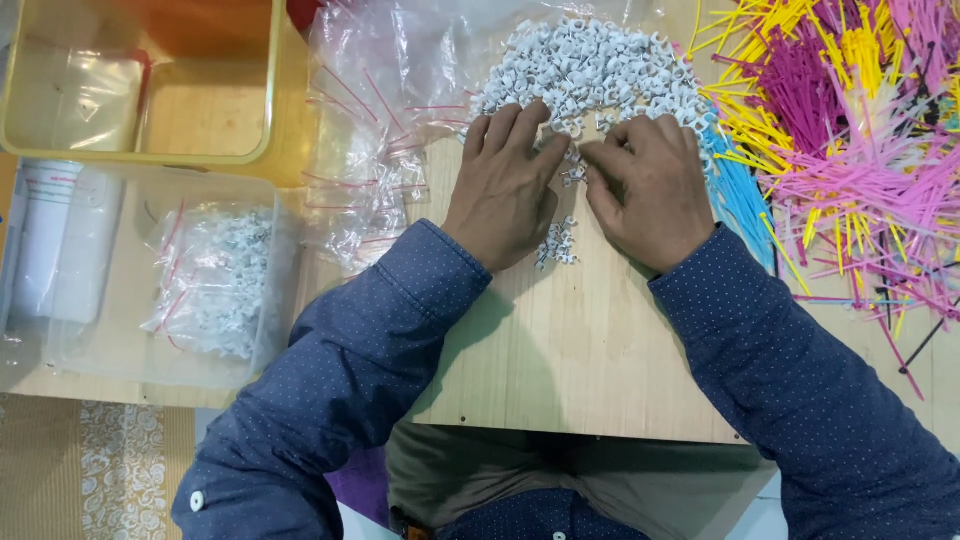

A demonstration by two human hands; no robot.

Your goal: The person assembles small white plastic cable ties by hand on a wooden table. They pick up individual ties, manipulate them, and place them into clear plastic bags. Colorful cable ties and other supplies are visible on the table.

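A heap of small white plastic clips lies at the far middle of a wooden board. My left hand rests palm down at the heap's near edge, fingers spread on the clips. My right hand lies beside it, fingertips pinched together over a few clips between the two hands. A small cluster of loose clips sits on the board between my wrists. Whether the right fingers grip a clip is hidden.
Empty clear zip bags with red seals lie left of the heap. A clear tub holds filled bags of clips. A yellow bin stands at the far left. Pink, yellow and blue plastic sticks are piled on the right.
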